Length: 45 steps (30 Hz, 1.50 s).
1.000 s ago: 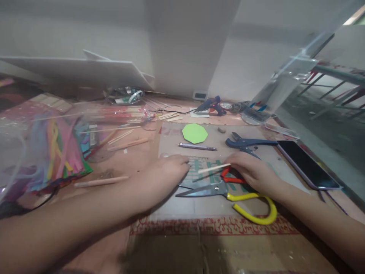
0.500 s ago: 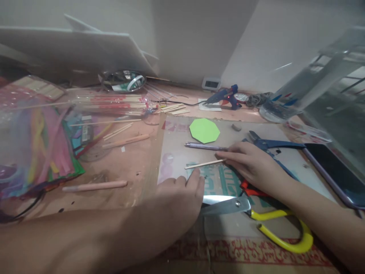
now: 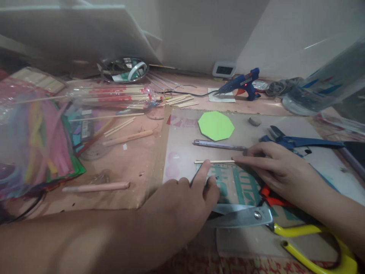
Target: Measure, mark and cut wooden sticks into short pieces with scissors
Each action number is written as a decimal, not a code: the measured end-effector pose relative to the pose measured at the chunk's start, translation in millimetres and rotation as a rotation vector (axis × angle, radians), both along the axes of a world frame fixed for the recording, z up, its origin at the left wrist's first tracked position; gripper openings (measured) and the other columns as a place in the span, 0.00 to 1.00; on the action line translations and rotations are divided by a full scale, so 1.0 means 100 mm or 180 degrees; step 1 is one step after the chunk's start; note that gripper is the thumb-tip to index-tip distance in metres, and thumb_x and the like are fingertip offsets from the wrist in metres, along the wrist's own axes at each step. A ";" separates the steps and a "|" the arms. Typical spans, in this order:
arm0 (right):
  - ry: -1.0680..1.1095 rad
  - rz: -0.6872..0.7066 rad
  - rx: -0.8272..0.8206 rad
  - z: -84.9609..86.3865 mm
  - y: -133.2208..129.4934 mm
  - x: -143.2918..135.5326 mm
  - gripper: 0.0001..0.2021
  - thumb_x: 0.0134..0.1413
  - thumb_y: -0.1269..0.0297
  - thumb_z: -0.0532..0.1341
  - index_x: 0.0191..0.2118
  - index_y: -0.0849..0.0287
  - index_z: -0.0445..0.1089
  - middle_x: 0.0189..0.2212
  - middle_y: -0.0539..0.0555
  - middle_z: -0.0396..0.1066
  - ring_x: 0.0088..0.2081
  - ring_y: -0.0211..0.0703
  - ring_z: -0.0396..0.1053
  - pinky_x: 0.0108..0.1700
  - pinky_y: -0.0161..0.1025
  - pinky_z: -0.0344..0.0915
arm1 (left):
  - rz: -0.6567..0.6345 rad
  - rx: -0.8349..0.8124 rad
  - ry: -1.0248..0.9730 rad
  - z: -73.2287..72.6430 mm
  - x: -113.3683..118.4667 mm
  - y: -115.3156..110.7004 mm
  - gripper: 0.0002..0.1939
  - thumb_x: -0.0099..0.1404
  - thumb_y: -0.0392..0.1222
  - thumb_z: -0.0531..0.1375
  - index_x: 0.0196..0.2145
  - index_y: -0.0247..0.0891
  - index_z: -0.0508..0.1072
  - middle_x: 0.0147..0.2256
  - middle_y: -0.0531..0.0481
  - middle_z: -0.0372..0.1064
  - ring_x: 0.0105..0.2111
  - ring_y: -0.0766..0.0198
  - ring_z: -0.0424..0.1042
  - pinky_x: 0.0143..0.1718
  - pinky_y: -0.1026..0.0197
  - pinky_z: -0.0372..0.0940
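A short, thin wooden stick lies level on the cardboard, along the edge of a clear ruler with tick marks. My left hand reaches in with its index finger stretched onto the stick near the left end; its other fingers are bent. At the right end, the fingertips of my right hand pinch the stick. Just beyond it lies a pen, its right tip close to my right fingers. Large scissors with yellow handles lie below my hands, the blades partly hidden by the left one.
A green paper octagon rests on the cardboard. Blue-handled pliers and a phone are at right. A blue glue gun stands at the back near a glass jar. Bagged sticks and pipe cleaners lie left.
The stick has gone from slanted to level against the ruler. My left index finger has stretched forward onto it. The view has shifted, so most things sit further right.
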State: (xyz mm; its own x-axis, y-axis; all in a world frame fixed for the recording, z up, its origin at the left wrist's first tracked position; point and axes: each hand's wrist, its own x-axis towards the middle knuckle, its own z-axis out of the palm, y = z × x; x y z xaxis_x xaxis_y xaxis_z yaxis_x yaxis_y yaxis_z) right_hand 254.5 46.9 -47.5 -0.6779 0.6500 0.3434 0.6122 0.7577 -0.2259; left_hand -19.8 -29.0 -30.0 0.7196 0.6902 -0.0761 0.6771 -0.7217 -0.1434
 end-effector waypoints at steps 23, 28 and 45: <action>-0.0156 0.0199 0.0072 0.07 -0.03 0.00 0.21 0.62 0.74 0.55 0.53 0.48 0.77 0.36 0.57 0.72 0.32 0.47 0.72 0.30 0.42 0.70 | -0.0018 0.0100 -0.0342 -0.05 0.00 0.04 0.17 0.67 0.35 0.55 0.53 0.36 0.69 0.63 0.25 0.61 0.21 0.58 0.75 0.15 0.56 0.67; -0.0145 0.0170 0.0028 0.07 -0.04 0.01 0.20 0.63 0.73 0.55 0.53 0.47 0.77 0.37 0.57 0.74 0.33 0.47 0.73 0.31 0.42 0.71 | 0.0002 -0.0048 -0.0288 -0.04 0.01 0.05 0.17 0.68 0.38 0.57 0.54 0.36 0.69 0.64 0.22 0.58 0.23 0.57 0.77 0.18 0.57 0.69; -0.0224 -0.0178 0.0206 0.05 -0.04 -0.08 0.06 0.64 0.70 0.58 0.39 0.58 0.72 0.35 0.57 0.73 0.37 0.47 0.72 0.40 0.43 0.71 | 0.0088 0.0070 -0.0661 0.03 -0.08 0.22 0.15 0.70 0.34 0.52 0.53 0.38 0.68 0.64 0.37 0.62 0.30 0.58 0.77 0.26 0.55 0.71</action>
